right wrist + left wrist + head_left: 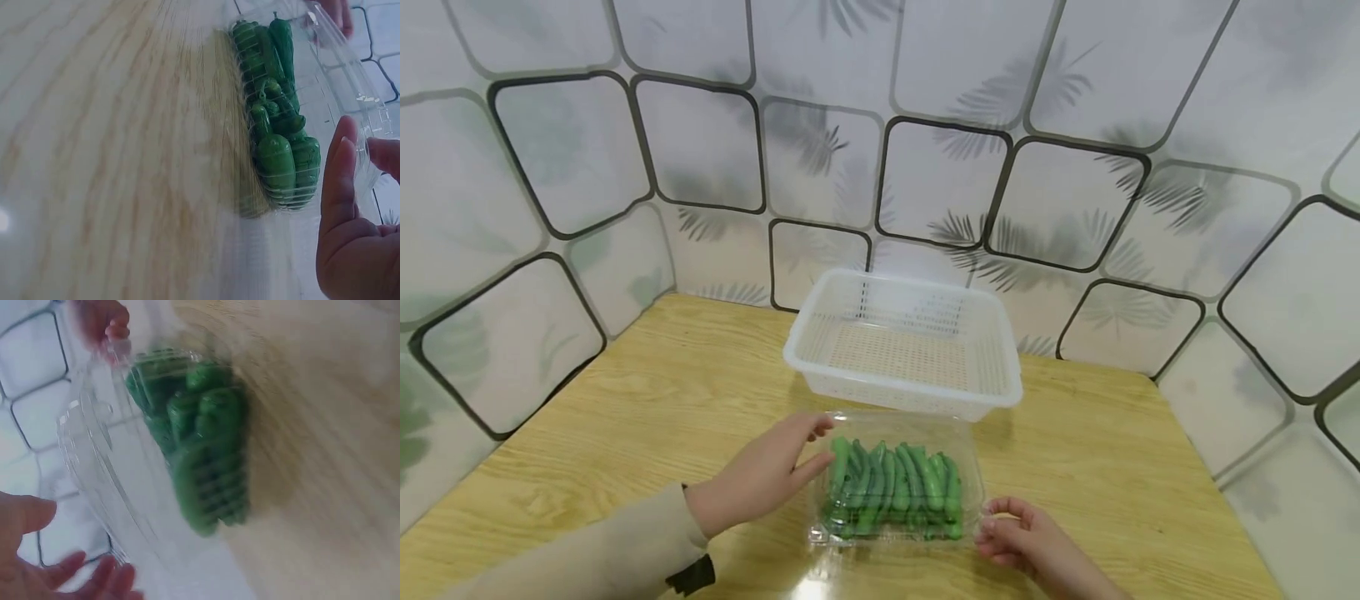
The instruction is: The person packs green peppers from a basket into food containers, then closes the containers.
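A clear plastic box (pixel 973 471) of long green peppers (pixel 898 483) lies on the wooden table in front of me. My right hand (pixel 1030 537) is at its near right corner. In the right wrist view, thumb and finger of that hand (pixel 350 250) pinch the box's rim. My left hand (pixel 760 479) is by the left side, thumb and fingers spread. In the left wrist view, this hand (pixel 28 569) appears apart from the box, its fingers loosely bent and blurred. The see-through plastic makes it hard to tell whether the lid is fully down.
Directly behind the box stands a white perforated plastic basket (pixel 902 385), its slotted floor showing. The light wooden table (pixel 700 375) extends to both sides. Patterned wall covering (pixel 820 167) encloses the back and sides of the table.
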Tool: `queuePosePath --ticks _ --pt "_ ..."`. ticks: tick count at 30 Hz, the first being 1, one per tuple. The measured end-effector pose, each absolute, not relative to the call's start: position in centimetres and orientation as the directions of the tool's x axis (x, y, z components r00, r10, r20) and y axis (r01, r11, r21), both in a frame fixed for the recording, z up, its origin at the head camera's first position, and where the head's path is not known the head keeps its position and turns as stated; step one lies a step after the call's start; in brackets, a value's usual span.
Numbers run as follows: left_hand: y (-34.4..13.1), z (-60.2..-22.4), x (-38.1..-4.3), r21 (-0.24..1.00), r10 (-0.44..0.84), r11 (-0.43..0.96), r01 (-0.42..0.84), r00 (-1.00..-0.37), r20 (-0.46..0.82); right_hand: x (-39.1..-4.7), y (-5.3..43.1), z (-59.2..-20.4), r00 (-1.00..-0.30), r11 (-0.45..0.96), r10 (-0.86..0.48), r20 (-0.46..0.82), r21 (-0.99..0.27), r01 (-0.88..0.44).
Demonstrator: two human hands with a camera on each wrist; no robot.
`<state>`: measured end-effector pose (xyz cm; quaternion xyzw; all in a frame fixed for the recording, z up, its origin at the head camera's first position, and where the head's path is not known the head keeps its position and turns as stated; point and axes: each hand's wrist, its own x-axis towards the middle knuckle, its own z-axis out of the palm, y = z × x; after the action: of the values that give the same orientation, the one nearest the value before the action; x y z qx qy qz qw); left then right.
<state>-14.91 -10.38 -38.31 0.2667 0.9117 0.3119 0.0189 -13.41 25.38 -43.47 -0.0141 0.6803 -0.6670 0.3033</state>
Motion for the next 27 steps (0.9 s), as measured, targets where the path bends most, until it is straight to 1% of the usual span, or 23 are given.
queuePosePath --ticks 1,2,3,4,6,9,11,14,21,27 --pt "-10.9 -38.6 -14.9 0.636 0.441 0.667 0.387 -0.894 0.081 -13.4 25.3 -43.4 -0.815 0.104 -0.424 -0.394 -0.916 0.388" --pt "-11.4 -38.9 -14.9 0.681 0.403 0.665 0.306 -0.915 0.018 -13.3 25.3 -43.4 -0.815 0.097 -0.428 -0.390 -0.917 0.387" --pt "-11.9 -39.2 -14.8 0.722 0.391 0.650 0.236 -0.919 -0.052 -13.2 25.2 -43.4 -0.814 0.090 -0.430 -0.390 -0.916 0.392" --pt "-12.3 -39.5 -14.7 0.758 0.400 0.627 0.180 -0.909 -0.115 -13.2 25.1 -43.4 -0.814 0.085 -0.429 -0.391 -0.915 0.395" --pt "-12.8 -40.0 -14.4 0.815 0.452 0.573 0.087 -0.863 -0.226 -13.0 25.0 -43.4 -0.816 0.075 -0.426 -0.392 -0.914 0.400" --pt "-13.0 -40.8 -13.9 0.873 0.553 0.488 -0.006 -0.771 -0.315 -12.9 24.8 -43.3 -0.818 0.060 -0.415 -0.399 -0.909 0.413" --pt "-12.9 -41.2 -13.7 0.890 0.594 0.452 -0.054 -0.727 -0.345 -12.8 24.6 -43.3 -0.821 0.053 -0.405 -0.403 -0.907 0.419" --pt "-12.5 -41.8 -13.5 0.912 0.631 0.398 -0.101 -0.691 -0.352 -12.6 24.6 -43.4 -0.826 0.047 -0.392 -0.405 -0.906 0.421" --pt "-12.1 -42.6 -13.7 0.939 0.624 0.274 -0.208 -0.704 -0.338 -12.4 24.7 -43.6 -0.830 0.028 -0.382 -0.407 -0.902 0.430" --pt "-12.0 -42.7 -14.1 0.938 0.647 0.183 -0.296 -0.682 -0.341 -12.2 24.6 -43.8 -0.833 -0.029 -0.397 -0.387 -0.901 0.432"
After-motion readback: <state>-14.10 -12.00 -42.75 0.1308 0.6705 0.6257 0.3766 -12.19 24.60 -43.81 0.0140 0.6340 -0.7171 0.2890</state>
